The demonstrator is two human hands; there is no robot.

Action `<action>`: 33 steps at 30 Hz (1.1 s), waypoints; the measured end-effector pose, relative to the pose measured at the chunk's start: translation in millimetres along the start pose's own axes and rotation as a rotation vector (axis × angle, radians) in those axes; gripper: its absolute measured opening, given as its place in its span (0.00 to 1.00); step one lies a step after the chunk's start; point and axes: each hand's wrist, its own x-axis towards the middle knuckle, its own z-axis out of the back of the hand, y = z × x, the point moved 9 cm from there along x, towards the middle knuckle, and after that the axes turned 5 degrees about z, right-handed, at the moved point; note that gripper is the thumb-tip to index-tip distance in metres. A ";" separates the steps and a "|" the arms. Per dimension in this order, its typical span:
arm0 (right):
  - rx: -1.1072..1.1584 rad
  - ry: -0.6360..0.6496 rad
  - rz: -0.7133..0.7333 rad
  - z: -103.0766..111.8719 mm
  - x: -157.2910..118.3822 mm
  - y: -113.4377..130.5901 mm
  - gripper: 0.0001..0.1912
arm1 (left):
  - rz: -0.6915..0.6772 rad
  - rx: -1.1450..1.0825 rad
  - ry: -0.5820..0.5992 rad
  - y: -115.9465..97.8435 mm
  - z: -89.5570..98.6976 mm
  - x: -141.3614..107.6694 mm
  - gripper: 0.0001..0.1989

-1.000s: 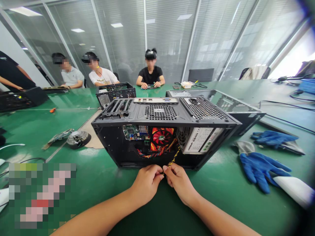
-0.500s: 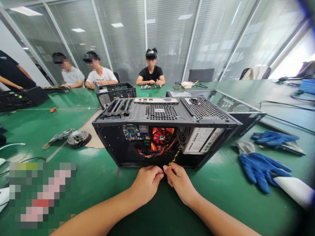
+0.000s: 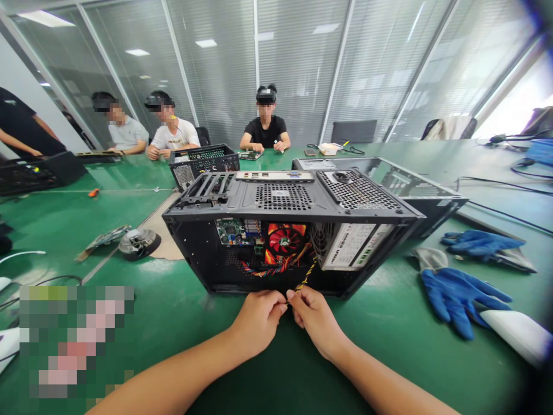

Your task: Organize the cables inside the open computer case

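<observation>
A black computer case (image 3: 276,210) lies on the green table with its open side facing me. Inside are a red fan (image 3: 285,238), a circuit board (image 3: 233,231), a bundle of coloured wires (image 3: 268,271) and a power supply (image 3: 356,248). A twisted yellow-and-black cable (image 3: 310,272) comes out of the case to my fingers. My right hand (image 3: 311,311) pinches this cable just in front of the case's lower edge. Close beside it on the left, my left hand (image 3: 261,317) is closed on the cable's end, which its fingers mostly hide.
Blue gloves (image 3: 453,288) and a white object (image 3: 516,334) lie at the right. A second case (image 3: 436,202) stands behind. Left are a round metal part (image 3: 138,244), cardboard (image 3: 166,245) and an orange item (image 3: 94,193). Across the table people sit, one in black (image 3: 265,131).
My hands have barely moved and keep their hold on the cable. Across the table, the person in black has shifted a hand and the board there, and another person has leaned left.
</observation>
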 end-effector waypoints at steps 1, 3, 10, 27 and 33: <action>-0.005 -0.001 0.004 0.1 -0.1 0.2 0.27 | 0.024 -0.045 0.018 2.0 -1.2 0.8 0.10; -0.010 -0.001 0.010 0.2 -0.4 0.0 0.27 | 0.078 -0.136 0.056 7.2 -4.5 2.3 0.10; 0.013 0.005 -0.006 -0.6 -0.5 -1.3 0.26 | 0.200 -0.332 0.087 17.6 -10.7 3.9 0.06; 0.091 -0.026 -0.016 1.4 0.1 -2.2 0.26 | 0.349 -0.690 0.256 25.4 -28.8 2.1 0.11; 0.141 -0.019 -0.023 1.0 -0.1 -1.5 0.25 | 0.368 -0.758 0.274 26.1 -33.8 1.4 0.14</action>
